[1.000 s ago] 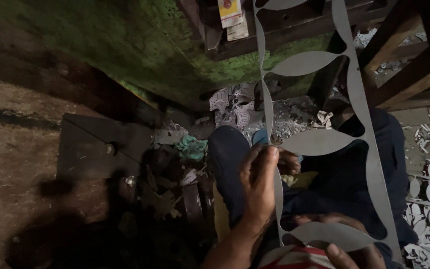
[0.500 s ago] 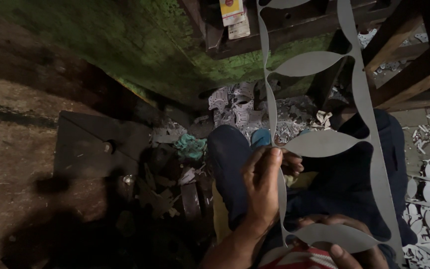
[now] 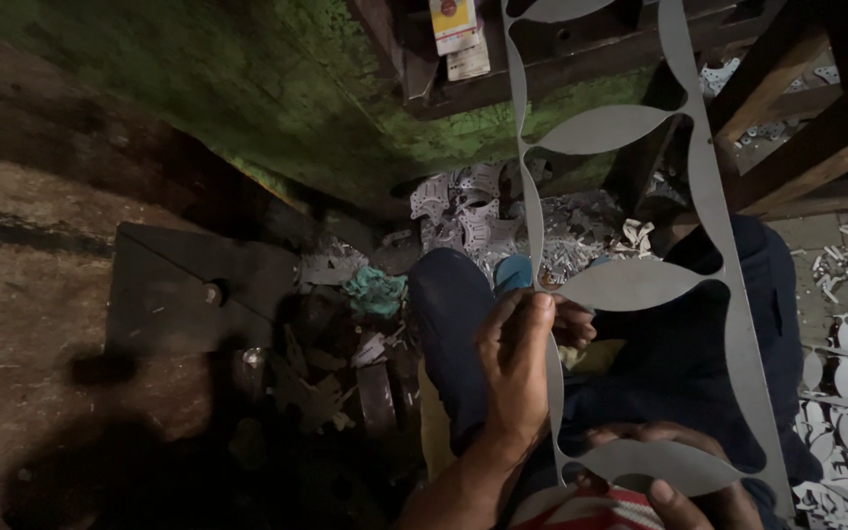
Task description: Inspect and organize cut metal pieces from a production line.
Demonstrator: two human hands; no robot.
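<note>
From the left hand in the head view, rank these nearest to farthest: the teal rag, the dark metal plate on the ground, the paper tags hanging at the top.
From the left hand:
1. Teal rag, just up-left.
2. Dark metal plate, farther left.
3. Paper tags, top edge.

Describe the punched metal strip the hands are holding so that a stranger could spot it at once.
Start at the green, worn machine body across the top, then drop to the person's dark blue trousers at lower right. Over them runs a long grey sheet-metal strip, pinched by the left hand and held at its near end by the right hand. Unlike the small scraps littering the floor, it is one long ladder of leaf-shaped bridges between large cut-outs.
</note>
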